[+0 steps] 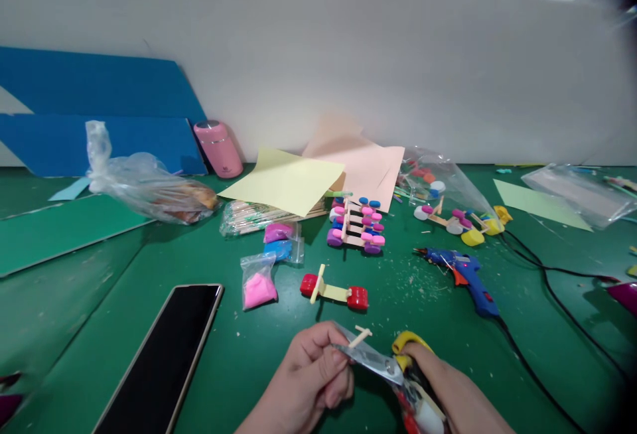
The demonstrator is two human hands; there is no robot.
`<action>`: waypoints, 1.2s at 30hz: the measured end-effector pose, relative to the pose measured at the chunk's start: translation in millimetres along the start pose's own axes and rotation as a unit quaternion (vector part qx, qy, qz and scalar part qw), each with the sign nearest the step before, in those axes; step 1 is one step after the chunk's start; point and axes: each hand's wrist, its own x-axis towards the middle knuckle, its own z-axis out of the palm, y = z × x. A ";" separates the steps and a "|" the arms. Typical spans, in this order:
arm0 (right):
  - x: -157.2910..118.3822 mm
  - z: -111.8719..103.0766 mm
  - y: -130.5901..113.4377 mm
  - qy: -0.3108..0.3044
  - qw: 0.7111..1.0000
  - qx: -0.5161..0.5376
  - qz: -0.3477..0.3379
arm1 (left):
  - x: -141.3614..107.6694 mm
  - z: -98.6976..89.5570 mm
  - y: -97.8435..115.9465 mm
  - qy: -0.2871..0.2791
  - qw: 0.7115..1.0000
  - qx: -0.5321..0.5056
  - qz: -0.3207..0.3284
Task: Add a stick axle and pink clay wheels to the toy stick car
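Note:
Near the bottom centre, my left hand [318, 369] pinches a small pale wooden stick [360, 336]. My right hand [442, 381] grips scissors [378, 362] with yellow handles, their blades reaching left to the stick at my left fingertips. Below the scissors, partly hidden by my right hand, is a red and white piece [425, 414]. Just beyond my hands lies a small wooden-stick model with red ends [334, 292]. Farther back stands a group of similar models with pink, purple and blue ends [354, 228].
A black phone [164, 358] lies at left, with clay bags [259, 285] beyond it. A blue glue gun [462, 275] and its cable are at right. Paper sheets [283, 178], a stick bundle [263, 215], a pink bottle [219, 148] and more models [442, 218] stand or lie farther back.

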 end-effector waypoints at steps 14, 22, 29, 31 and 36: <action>-3.9 -2.2 -7.8 -0.004 1.000 0.015 0.015 | -1.6 -1.3 1.4 -0.010 1.000 -0.002 -0.003; -2.4 -6.4 -12.2 -0.035 0.999 -0.007 0.011 | -3.0 1.5 3.0 -0.044 0.997 -0.052 -0.023; -1.8 0.4 -7.3 -0.035 0.998 -0.029 0.034 | -1.1 2.0 2.8 0.002 1.000 -0.004 -0.003; -1.6 1.7 -6.9 -0.017 0.999 -0.016 0.023 | 0.0 2.0 3.5 0.021 1.000 0.013 0.005; -2.3 1.8 -5.4 0.021 1.000 0.011 -0.008 | -1.7 2.6 5.2 -0.003 1.000 -0.030 -0.006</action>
